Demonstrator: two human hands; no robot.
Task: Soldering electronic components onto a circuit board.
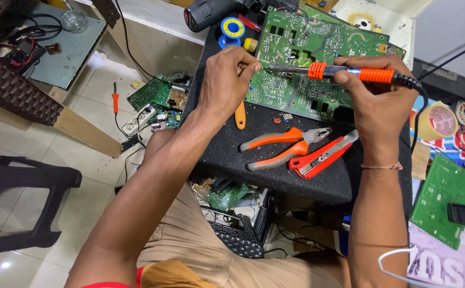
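A large green circuit board (307, 58) lies on a black foam mat (227, 149). My right hand (376, 101) grips an orange-handled soldering iron (350, 73) whose metal tip points left over the board. My left hand (230, 80) has its fingers pinched together at the board's left edge, close to the iron's tip; whether it holds a thin wire I cannot tell. A yellow tool handle (240, 116) pokes out below that hand.
Orange pliers (283, 146) and a red utility knife (323, 156) lie on the mat. A solder spool (231, 29) and a black power tool (211, 12) sit behind. Tape roll (436, 121) and another green board (442, 200) are right. Black stool (19, 202) and scattered boards (160, 101) are on the floor.
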